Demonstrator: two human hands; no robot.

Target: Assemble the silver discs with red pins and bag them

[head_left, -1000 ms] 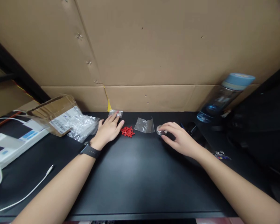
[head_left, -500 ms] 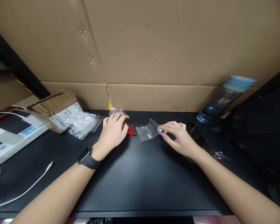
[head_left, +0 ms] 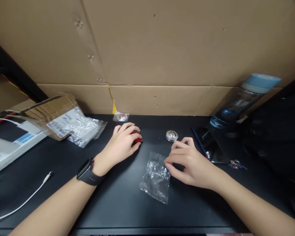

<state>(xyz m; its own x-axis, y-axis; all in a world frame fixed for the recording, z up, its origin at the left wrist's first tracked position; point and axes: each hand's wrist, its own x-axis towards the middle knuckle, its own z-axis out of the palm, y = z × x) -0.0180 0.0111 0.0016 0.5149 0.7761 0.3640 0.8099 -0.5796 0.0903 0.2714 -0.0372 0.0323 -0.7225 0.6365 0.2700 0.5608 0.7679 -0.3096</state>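
My left hand (head_left: 123, 142), with a dark watch on the wrist, curls its fingers over a small bundle of red cord (head_left: 137, 140) and partly hides it. The fingertips and thumb close around the bundle. A crumpled clear plastic bag (head_left: 156, 180) hangs by its upper right edge from my right hand (head_left: 186, 160), pinched between thumb and fingers. Just beyond the right hand, a round silvery disc-shaped piece (head_left: 171, 136) lies on the black table (head_left: 127, 203). Another round piece in a clear bag (head_left: 121, 116) lies behind the left hand.
An opened cardboard box (head_left: 56, 114) and clear plastic wrapping (head_left: 86, 131) lie at left, near a white power strip (head_left: 19, 147) and a white cable (head_left: 29, 198). A phone (head_left: 211, 144) and a blue-capped bottle (head_left: 243, 101) are at right. Cardboard (head_left: 142, 49) lines the back.
My right hand has let go of the silvery round piece, which now lies on the table. The same hand has come nearer, drawing the clear bag with it. The left hand stays at the red cord.
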